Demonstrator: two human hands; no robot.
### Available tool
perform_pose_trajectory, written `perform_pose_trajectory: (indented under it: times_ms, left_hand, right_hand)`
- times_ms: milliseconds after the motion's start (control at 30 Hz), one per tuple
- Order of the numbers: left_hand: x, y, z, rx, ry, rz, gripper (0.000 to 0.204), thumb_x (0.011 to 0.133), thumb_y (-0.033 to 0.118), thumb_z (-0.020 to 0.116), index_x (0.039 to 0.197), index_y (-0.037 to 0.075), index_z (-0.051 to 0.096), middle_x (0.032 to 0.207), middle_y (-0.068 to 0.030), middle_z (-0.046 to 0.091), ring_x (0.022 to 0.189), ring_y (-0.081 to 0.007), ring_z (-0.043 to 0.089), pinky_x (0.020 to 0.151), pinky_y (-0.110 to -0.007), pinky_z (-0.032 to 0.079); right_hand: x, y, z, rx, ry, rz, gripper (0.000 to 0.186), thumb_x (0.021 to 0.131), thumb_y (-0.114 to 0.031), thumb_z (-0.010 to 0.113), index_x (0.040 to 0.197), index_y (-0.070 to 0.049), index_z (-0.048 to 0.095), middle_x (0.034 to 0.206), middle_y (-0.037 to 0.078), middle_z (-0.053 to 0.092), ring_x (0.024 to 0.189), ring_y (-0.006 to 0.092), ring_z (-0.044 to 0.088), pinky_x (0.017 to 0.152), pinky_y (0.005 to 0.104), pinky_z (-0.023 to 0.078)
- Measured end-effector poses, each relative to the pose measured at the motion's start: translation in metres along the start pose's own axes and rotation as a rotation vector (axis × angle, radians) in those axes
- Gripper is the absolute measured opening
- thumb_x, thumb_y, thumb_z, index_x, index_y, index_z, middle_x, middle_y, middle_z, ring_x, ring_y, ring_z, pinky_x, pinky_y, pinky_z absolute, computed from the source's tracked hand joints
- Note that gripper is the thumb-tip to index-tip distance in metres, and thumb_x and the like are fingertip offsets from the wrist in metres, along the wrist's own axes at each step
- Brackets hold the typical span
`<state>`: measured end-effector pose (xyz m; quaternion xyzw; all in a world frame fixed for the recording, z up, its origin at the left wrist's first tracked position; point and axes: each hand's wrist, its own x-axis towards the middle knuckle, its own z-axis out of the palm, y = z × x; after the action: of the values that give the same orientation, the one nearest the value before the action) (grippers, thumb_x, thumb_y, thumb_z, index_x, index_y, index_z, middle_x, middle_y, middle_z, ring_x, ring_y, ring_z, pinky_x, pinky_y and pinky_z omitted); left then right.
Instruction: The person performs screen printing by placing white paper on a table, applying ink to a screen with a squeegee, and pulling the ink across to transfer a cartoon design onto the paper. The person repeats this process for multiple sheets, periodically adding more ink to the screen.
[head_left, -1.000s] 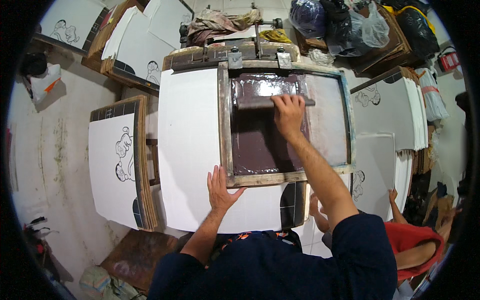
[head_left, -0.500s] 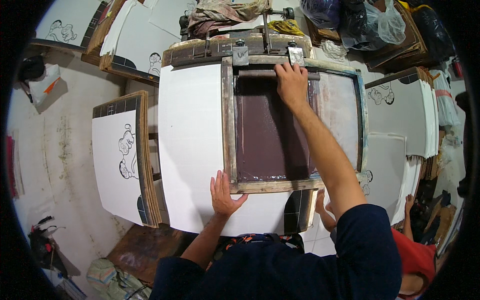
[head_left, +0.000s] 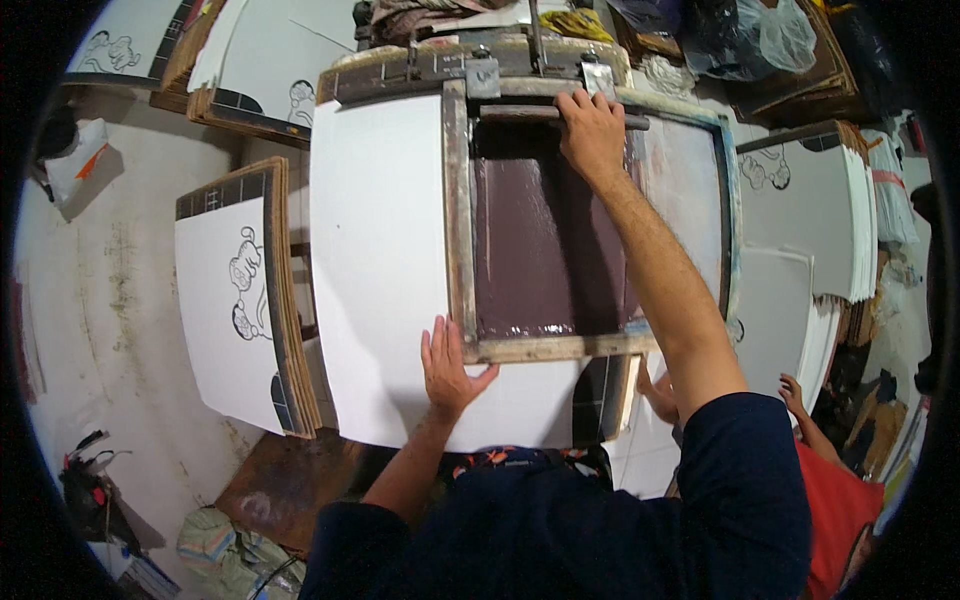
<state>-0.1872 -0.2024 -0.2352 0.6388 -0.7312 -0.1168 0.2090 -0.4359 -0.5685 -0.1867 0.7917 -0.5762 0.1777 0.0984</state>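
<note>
A wooden screen-printing frame (head_left: 560, 348) lies over a large white sheet (head_left: 375, 250). Its dark, purplish printing area (head_left: 530, 240) looks wet and glossy. At the far end inside the frame, my right hand (head_left: 592, 140) grips a squeegee (head_left: 518, 113) by its long bar, which runs left to right; the squeegee's blade is hard to make out in the shadow. My left hand (head_left: 452, 372) has its fingers spread against the frame's near left corner, over the white sheet. Two metal clamps, a left one (head_left: 482, 78) and a right one (head_left: 598, 80), hold the frame's far edge.
Stacked boards with line drawings stand at the left (head_left: 235, 290), far left (head_left: 250, 70) and right (head_left: 800, 205). Bundled plastic bags (head_left: 745, 40) sit at the far right. A person in a red top (head_left: 838, 515) is close by at the lower right, one hand (head_left: 792, 392) raised.
The whole view has shifted, so the frame and sheet sit higher in the picture. Both my hands keep their places on the squeegee and frame. The person in red has moved an arm.
</note>
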Motion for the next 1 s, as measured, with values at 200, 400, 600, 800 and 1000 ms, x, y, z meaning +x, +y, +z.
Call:
perform_pose_trajectory:
  times_ms: [200,400,600,800,1000]
  left_hand:
    - [-0.001,-0.003,0.001,0.025,-0.005,0.012,0.112,0.075,0.047,0.086,0.155,-0.008,0.032,0.154,-0.0277,0.043,0.150,-0.0394,0.036,0.123,-0.059,0.025]
    - [-0.003,-0.004,0.001,-0.012,-0.027,0.000,0.112,0.077,0.045,0.085,0.158,-0.006,0.027,0.158,-0.0244,0.040,0.153,-0.0356,0.030,0.126,-0.057,0.018]
    - [-0.004,-0.007,0.003,-0.077,-0.039,-0.007,0.115,0.076,0.041,0.087,0.160,-0.003,0.022,0.160,-0.0246,0.037,0.155,-0.0358,0.027,0.127,-0.056,0.014]
    - [0.003,0.004,0.006,-0.112,0.021,-0.112,0.111,0.079,0.031,0.087,0.162,0.000,0.020,0.155,-0.0249,0.046,0.147,-0.0379,0.041,0.128,-0.055,0.011]
    - [0.005,0.016,-0.005,-0.512,0.075,-0.274,0.108,0.078,0.013,0.087,0.164,0.010,0.023,0.122,-0.0213,0.072,0.113,-0.0379,0.070,0.128,-0.053,0.018]
  right_hand:
    - [-0.114,-0.043,-0.059,0.058,-0.169,0.037,0.037,0.078,-0.005,0.071,0.112,-0.018,0.065,0.102,0.004,0.062,0.105,0.0271,0.059,0.092,0.0448,0.043]
    - [-0.244,-0.100,-0.126,0.133,-0.205,0.062,0.036,0.074,-0.003,0.072,0.107,-0.015,0.065,0.099,0.005,0.058,0.100,0.0284,0.056,0.095,0.0464,0.041]
    - [-0.279,-0.110,-0.130,0.147,-0.175,0.072,0.032,0.077,-0.003,0.071,0.106,-0.015,0.065,0.098,0.004,0.058,0.098,0.0279,0.056,0.095,0.0471,0.040]
    - [-0.251,-0.107,-0.139,0.097,-0.153,0.055,0.031,0.079,-0.006,0.073,0.107,-0.015,0.065,0.101,0.004,0.061,0.101,0.0278,0.057,0.095,0.0465,0.040]
    - [-0.192,-0.079,-0.155,0.191,-0.391,0.046,0.031,0.082,-0.017,0.079,0.110,-0.014,0.066,0.106,0.005,0.065,0.104,0.0290,0.060,0.089,0.0461,0.041]
